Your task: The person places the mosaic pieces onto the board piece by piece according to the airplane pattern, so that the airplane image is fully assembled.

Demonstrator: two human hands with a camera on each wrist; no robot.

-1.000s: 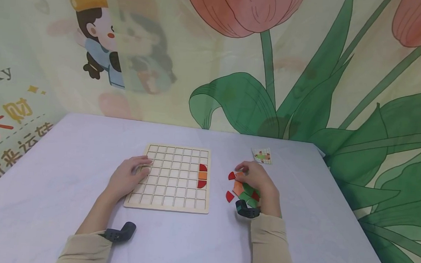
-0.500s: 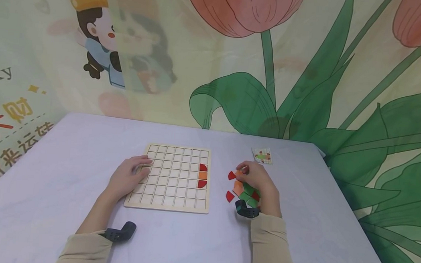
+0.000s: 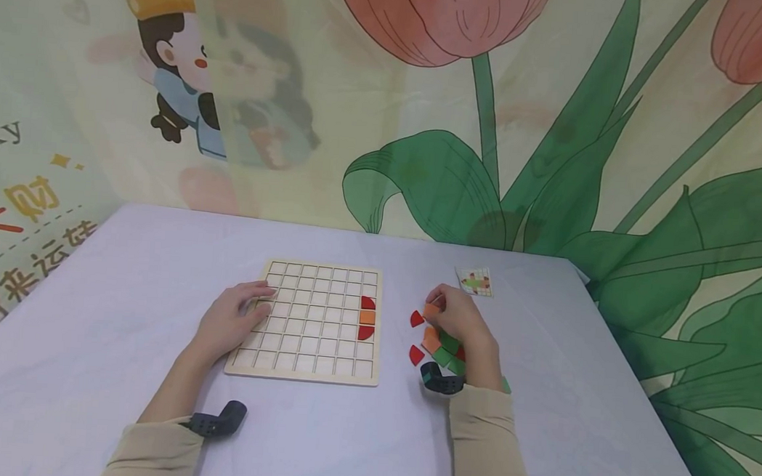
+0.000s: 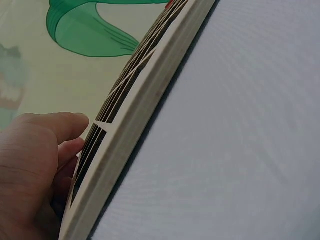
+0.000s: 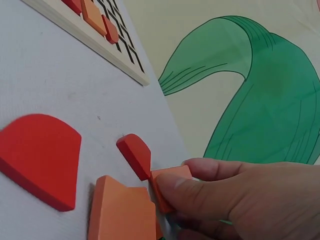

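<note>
A wooden grid board (image 3: 307,377) lies on the white table. My left hand (image 3: 232,320) rests on its left edge, fingers loosely extended. In the left wrist view the left hand (image 4: 30,160) lies along the board's rim (image 4: 125,135). Right of the board, my right hand (image 3: 462,319) pinches an orange square tile (image 5: 173,171) between thumb and fingers. Near that hand lie red quarter-round tiles (image 3: 416,355), orange tiles (image 3: 431,339) and green tiles (image 3: 442,357), partly hidden under the hand and wrist.
On the board's right column sit two red quarter-round tiles (image 3: 366,332) with an orange square (image 3: 367,316) between them. A small pattern card (image 3: 475,282) lies behind the right hand. A printed cloth (image 3: 284,101) hangs behind the table.
My right hand has risen slightly and shifted a little left with the orange square tile. A red tile beside it slid slightly left. A green tile shows by the right wrist. The left hand is still.
</note>
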